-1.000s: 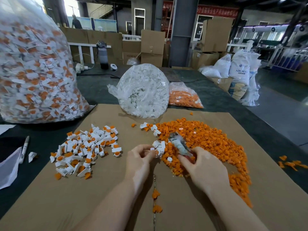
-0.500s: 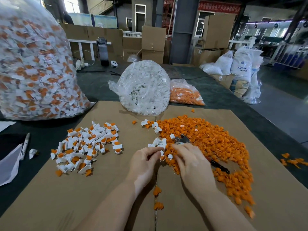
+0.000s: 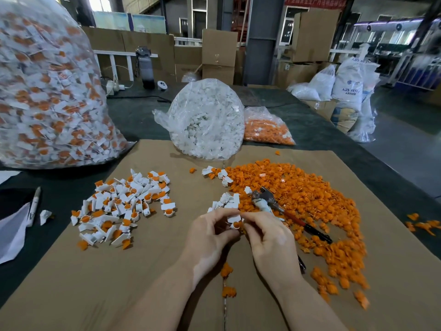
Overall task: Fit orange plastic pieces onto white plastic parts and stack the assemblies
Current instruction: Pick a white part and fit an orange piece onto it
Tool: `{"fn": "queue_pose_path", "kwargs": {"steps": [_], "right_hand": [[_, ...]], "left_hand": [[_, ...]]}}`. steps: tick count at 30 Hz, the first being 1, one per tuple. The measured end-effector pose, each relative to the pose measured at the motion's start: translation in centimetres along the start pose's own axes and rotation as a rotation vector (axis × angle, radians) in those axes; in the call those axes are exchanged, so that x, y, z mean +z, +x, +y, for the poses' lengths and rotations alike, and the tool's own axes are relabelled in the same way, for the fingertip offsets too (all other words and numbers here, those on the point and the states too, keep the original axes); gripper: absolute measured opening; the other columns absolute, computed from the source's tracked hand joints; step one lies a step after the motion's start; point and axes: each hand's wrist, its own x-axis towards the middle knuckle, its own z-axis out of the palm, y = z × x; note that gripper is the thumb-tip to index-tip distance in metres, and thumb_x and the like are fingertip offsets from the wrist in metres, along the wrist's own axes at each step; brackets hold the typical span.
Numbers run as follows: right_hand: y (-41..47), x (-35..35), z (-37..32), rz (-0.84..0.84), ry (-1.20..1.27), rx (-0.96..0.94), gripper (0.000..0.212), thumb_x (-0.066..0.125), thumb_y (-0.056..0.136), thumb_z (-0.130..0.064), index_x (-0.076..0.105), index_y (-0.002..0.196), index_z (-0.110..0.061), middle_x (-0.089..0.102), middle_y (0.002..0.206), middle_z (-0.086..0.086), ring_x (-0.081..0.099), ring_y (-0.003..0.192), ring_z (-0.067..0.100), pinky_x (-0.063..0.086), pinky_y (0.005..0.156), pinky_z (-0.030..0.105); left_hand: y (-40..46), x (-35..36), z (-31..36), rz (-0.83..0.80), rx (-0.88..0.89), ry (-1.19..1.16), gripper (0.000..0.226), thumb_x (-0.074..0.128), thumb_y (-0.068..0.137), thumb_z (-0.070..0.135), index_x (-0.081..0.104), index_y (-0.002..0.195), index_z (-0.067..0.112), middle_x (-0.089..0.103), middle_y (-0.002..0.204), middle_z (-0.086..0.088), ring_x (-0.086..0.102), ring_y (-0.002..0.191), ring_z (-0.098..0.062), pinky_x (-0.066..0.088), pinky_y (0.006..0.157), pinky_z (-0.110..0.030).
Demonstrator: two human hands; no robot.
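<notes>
Our left hand (image 3: 210, 231) and right hand (image 3: 267, 235) pinch one white part (image 3: 235, 220) above bare cardboard (image 3: 148, 271), between the piles.

White sack (image 3: 349, 84): "ABS RESIN" printed in dark blue capitals on its face, with a small blue logo above and a smaller line beneath, too small to read.
Same sack, upper fold: a second line of blue capitals that begins "ABS RES", the rest cut off by the crease.
Red banner (image 3: 315, 0): stretches along the far wall at the top, with light characters on it, too blurred to read.
Brown carton (image 3: 218, 47): small dark handling marks on its front, not legible.
</notes>
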Motion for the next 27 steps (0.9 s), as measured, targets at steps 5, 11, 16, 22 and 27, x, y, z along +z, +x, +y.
{"fn": "queue_pose_path", "kwargs": {"steps": [5,11,16,22,27], "right_hand": [[0.0,0.0,-0.2,-0.041,-0.038,-0.051,0.013,0.075,0.074,0.001,0.073,0.085,-0.006,0.068,0.081,0.002,0.064,0.078,0.014,0.048,0.077,0.02],[-0.1,0.3,-0.2,-0.033,-0.123,-0.099,0.012,0.074,0.073,0.003,0.066,0.073,-0.005,0.062,0.072,0.004,0.061,0.071,0.019,0.044,0.07,0.02],[-0.1,0.3,-0.3,-0.008,-0.17,-0.124,0.012,0.075,0.073,0.0,0.065,0.071,-0.006,0.061,0.069,0.003,0.06,0.067,0.019,0.042,0.069,0.021],[-0.3,0.1,0.1,0.072,-0.101,0.0,0.004,0.07,0.08,-0.007,0.072,0.083,-0.006,0.068,0.078,0.002,0.064,0.077,0.016,0.048,0.073,0.02],[-0.3,0.4,0.7,0.097,-0.391,0.099,0.023,0.079,0.064,0.007,0.072,0.083,-0.004,0.07,0.076,0.008,0.067,0.07,0.027,0.054,0.064,0.038]], "left_hand": [[0.0,0.2,-0.1,0.013,0.031,0.053,0.034,0.07,0.08,0.009,0.066,0.112,0.023,0.064,0.106,0.015,0.056,0.097,0.005,0.036,0.083,0.002],[-0.2,0.4,-0.2,0.021,0.07,0.15,0.033,0.07,0.08,0.012,0.067,0.112,0.022,0.066,0.106,0.01,0.056,0.094,0.001,0.036,0.079,0.001],[-0.3,0.4,-0.1,0.01,0.095,0.207,0.033,0.069,0.082,0.014,0.066,0.113,0.024,0.065,0.104,0.012,0.054,0.091,0.002,0.036,0.079,0.0],[-0.3,0.0,0.2,0.031,-0.017,0.028,0.031,0.07,0.081,0.011,0.065,0.108,0.025,0.062,0.09,0.017,0.057,0.082,0.001,0.039,0.073,-0.002],[-0.3,0.0,0.4,0.033,-0.096,-0.072,0.033,0.068,0.082,0.007,0.062,0.104,0.031,0.063,0.091,0.009,0.057,0.082,0.001,0.039,0.07,-0.001]]}}
